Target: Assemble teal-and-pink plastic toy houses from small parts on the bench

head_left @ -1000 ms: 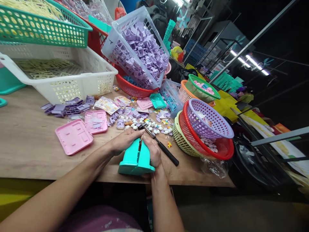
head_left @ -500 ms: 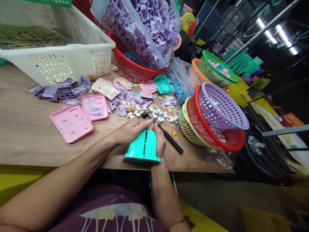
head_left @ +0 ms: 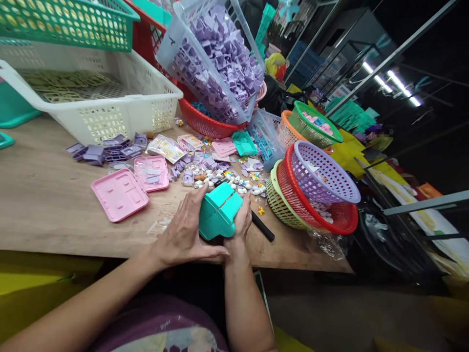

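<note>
Between my two hands, above the table's front edge, is a turquoise plastic case (head_left: 220, 208) with a narrow slit along its upper side. My left hand (head_left: 185, 227) cups its left side, thumb stretched out underneath. Along the right side, my right hand (head_left: 241, 219) grips it with curled fingers. Just beyond lies a small hammer (head_left: 262, 227) with a black handle, its head partly hidden behind the case and my hand. Small white figures (head_left: 247, 186) lie past the case. To the left are an open pink case half (head_left: 120, 194) and a second pink tray (head_left: 151, 172).
Purple plastic parts (head_left: 95, 154) and printed sheets (head_left: 166, 148) are scattered behind. A white basket (head_left: 120, 115) stands back left, near a tilted clear crate (head_left: 205, 68) full of purple pieces. Stacked purple (head_left: 342, 188) and red baskets (head_left: 348, 220) stand at the right.
The turquoise case has been turned and tilted, its wide flange no longer facing me. My left hand has shifted from its top to its left side, thumb now below.
</note>
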`<state>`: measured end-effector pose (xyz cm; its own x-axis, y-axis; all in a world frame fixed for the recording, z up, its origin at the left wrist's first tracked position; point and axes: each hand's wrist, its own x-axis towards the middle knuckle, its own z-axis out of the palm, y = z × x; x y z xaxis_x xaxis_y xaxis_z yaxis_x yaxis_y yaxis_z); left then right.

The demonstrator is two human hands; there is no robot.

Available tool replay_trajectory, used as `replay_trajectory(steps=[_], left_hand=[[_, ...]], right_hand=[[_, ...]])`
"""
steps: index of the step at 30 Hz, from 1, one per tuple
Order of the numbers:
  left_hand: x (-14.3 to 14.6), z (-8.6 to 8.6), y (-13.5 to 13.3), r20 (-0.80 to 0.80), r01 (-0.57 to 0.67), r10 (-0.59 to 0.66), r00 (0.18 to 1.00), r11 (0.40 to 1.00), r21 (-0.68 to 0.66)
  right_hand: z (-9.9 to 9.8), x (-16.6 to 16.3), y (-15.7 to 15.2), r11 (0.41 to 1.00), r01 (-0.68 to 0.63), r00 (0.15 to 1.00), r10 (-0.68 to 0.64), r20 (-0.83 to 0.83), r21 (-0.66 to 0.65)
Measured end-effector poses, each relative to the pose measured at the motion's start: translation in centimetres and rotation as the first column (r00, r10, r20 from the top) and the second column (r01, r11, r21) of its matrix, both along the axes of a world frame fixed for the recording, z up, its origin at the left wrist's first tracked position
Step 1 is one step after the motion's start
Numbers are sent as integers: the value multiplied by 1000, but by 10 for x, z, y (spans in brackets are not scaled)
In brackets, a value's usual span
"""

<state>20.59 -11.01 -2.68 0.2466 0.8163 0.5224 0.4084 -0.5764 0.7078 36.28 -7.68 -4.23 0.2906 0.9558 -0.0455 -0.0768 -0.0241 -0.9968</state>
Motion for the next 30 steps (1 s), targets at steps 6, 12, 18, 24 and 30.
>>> replay_trajectory(steps=[6,12,18,24,30], left_hand=[[7,-25,-3,-75,-148,148,986,989,5],[19,-42,3,8,-155,155,988,987,-33],[22,-30,5,61,-177,181,982,982,-64],[15,-25,9,81,-132,140,987,987,-88],[-1,-17,1,43,-32,44,998,971,-237]], right_hand=[[48,5,-20,873,-287,719,-77,691,395],[77,-3,-9,584,-794,302,137,943,169],[70,-10,-1,633,-763,242,87,966,134],[76,-11,-5,660,-738,263,97,960,136],[69,25,-1,696,-693,387,141,911,187]])
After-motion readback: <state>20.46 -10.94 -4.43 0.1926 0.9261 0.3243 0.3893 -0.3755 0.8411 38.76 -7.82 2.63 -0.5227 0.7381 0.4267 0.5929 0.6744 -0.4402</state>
